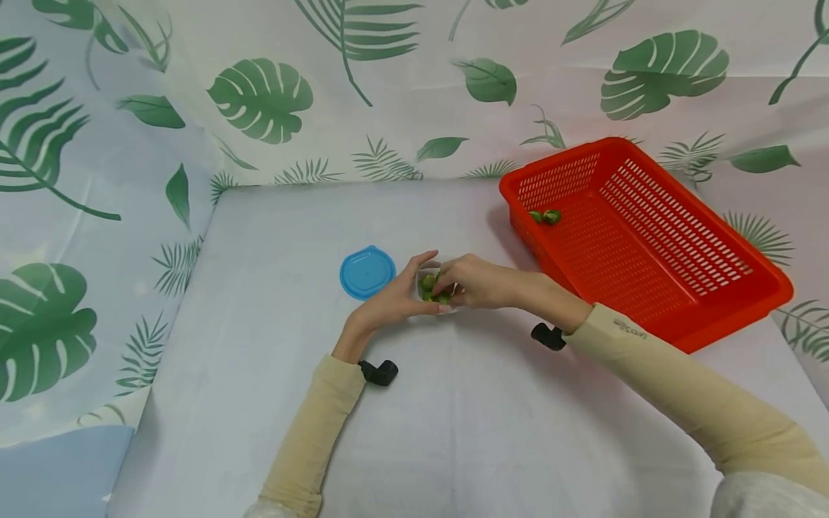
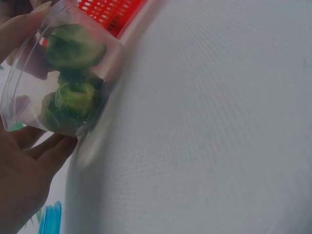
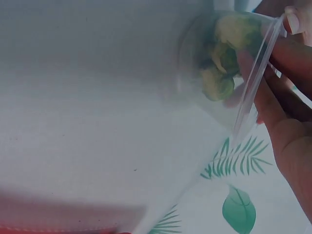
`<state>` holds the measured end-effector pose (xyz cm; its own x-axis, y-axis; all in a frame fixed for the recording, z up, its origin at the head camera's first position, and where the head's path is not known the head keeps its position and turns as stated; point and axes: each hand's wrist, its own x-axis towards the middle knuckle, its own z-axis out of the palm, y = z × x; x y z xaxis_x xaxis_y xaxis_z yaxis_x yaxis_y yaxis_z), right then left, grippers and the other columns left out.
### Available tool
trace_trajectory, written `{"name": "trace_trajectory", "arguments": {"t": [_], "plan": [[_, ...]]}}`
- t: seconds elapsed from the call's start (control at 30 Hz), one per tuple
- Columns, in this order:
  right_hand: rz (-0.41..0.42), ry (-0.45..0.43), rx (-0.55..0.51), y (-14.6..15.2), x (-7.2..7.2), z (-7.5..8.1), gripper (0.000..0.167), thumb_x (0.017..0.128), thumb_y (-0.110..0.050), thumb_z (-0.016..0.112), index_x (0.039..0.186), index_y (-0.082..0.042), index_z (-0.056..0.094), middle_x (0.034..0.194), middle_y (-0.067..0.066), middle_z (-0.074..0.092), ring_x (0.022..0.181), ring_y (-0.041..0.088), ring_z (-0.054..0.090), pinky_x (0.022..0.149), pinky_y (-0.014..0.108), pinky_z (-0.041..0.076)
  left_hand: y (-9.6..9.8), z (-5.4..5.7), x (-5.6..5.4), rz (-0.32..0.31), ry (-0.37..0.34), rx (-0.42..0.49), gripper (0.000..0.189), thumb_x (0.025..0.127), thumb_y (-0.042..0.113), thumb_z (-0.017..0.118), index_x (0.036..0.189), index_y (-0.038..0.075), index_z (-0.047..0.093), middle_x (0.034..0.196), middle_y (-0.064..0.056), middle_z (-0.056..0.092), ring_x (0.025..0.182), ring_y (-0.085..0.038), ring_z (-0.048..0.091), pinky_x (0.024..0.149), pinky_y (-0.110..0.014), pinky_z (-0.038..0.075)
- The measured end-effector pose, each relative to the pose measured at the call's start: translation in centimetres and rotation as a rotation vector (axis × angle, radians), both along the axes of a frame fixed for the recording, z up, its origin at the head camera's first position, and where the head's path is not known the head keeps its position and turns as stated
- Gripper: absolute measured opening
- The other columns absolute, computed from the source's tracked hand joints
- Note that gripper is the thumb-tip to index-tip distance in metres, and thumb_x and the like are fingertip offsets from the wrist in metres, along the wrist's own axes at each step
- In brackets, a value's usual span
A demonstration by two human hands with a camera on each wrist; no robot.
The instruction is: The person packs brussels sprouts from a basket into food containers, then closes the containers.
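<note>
A clear plastic tub (image 2: 29, 92) with several Brussels sprouts (image 1: 428, 283) in it stands on the table. My left hand (image 1: 395, 295) grips the tub round its side, thumb at the near side in the head view. From the right, my right hand (image 1: 476, 282) reaches over the rim (image 3: 251, 92), its fingers down inside among the sprouts. It appears to pinch one Brussels sprout (image 3: 239, 34), though the fingers partly hide the contact. A round blue lid (image 1: 367, 273) lies flat just left of the left hand.
To the right stands a large red slotted basket (image 1: 648, 316), with two Brussels sprouts (image 1: 551, 216) in its far left corner. The right forearm passes close to the basket's near edge. Leaf-patterned sheets (image 1: 401, 108) hang behind and beside the white-covered table (image 1: 259, 288).
</note>
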<state>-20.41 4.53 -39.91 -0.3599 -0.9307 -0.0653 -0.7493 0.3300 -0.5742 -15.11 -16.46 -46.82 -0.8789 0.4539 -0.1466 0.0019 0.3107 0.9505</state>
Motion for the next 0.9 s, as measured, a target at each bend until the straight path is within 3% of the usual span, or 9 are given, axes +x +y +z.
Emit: {"name": "trace_trajectory", "arguments": {"t": [0.4,0.77,0.9], "plan": [[0.007,0.034,-0.047,0.2,0.0,-0.5,0.015,0.083,0.006,0.08,0.097,-0.001,0.08,0.095,0.009,0.075,0.088,0.021,0.071,0.083,0.034,0.061,0.1,-0.1,-0.1,0.006,-0.004,-0.009,0.104,0.088,0.034,0.083,0.166,0.026,0.015,0.165,0.003,0.032,0.158,-0.022,0.019,0.124,-0.056,0.021],[0.051,0.087,0.024,-0.9,0.3,-0.4,0.007,0.087,0.004,0.078,0.084,-0.003,0.078,0.083,0.005,0.069,0.079,0.016,0.062,0.074,0.027,0.059,0.1,-0.1,0.0,0.005,-0.025,0.007,0.103,0.089,0.034,0.083,0.166,0.028,0.014,0.171,0.004,0.016,0.158,-0.021,0.013,0.124,-0.055,0.023],[0.085,0.145,0.044,-1.2,0.4,-0.5,0.006,0.087,0.002,0.079,0.085,-0.003,0.077,0.083,0.004,0.069,0.079,0.016,0.062,0.074,0.026,0.058,0.0,-0.1,-0.1,-0.015,-0.005,0.024,0.102,0.09,0.025,0.081,0.166,0.024,0.013,0.171,-0.003,0.02,0.158,-0.023,0.015,0.124,-0.055,0.022]]}}
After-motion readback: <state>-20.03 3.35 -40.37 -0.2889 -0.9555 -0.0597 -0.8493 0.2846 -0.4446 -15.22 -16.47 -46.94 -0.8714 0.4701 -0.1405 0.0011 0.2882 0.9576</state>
